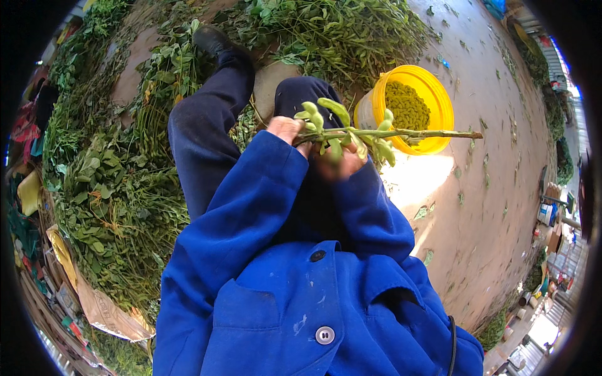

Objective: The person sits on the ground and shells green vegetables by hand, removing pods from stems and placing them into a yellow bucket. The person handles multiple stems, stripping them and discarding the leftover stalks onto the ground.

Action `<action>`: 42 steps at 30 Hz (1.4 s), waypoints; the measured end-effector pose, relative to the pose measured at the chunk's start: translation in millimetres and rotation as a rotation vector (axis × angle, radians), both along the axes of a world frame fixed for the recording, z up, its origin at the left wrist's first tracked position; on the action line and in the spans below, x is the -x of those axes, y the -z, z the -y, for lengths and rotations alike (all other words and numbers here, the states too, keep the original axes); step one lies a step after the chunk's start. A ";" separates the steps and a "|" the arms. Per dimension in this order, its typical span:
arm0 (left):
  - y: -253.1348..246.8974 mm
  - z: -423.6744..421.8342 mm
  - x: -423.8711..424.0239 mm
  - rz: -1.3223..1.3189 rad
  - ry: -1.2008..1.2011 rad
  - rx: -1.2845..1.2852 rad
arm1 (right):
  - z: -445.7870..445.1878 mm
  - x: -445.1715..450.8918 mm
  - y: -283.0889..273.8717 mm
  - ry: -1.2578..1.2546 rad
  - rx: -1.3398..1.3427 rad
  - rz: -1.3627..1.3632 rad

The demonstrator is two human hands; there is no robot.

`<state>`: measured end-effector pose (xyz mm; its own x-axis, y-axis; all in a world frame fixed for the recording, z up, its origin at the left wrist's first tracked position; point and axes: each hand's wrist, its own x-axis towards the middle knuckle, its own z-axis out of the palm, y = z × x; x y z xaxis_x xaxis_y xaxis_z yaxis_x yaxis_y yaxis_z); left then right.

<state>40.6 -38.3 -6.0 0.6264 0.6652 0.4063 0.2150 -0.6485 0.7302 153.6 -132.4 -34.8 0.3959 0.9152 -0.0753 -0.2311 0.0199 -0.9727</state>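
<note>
My left hand [287,129] is closed around the thin end of a soybean stalk [428,134], above my knees. The stalk lies nearly level, its bare, cut brown end pointing right across the mouth of a yellow plastic bucket [444,105]. Plump green pods [336,110] hang on the stalk between my hands and beyond them. Just under the stalk is my right hand [345,162], against the pods; pods and a blurred patch hide its fingers, so its grip cannot be made out. Loose green pods [407,105] fill part of the bucket, which leans towards me.
Pulled soybean plants [338,33] lie heaped ahead. More leafy plants [117,197] cover the ground on my left, beside a torn cardboard sheet [106,305]. Scattered leaves dot the concrete floor [489,202] on the right. Stored goods [548,214] line the far right edge.
</note>
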 end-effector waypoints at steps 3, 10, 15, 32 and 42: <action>8.9 -2.0 -1.7 -0.003 0.089 0.165 | 0.9 1.1 -15.1 0.017 0.138 -0.033; 9.2 -6.7 -1.6 0.039 0.107 0.549 | 8.0 -12.9 -36.3 -0.012 0.245 -0.235; -7.5 -9.3 -3.5 0.005 0.119 0.736 | 2.5 -9.4 -25.5 0.175 0.095 -0.223; -13.6 -12.0 -10.0 0.002 -0.042 0.573 | -6.0 -1.4 -46.9 0.259 0.228 -0.399; -8.9 6.5 -11.0 0.247 0.047 1.035 | -2.4 3.2 -45.1 0.139 0.095 -0.283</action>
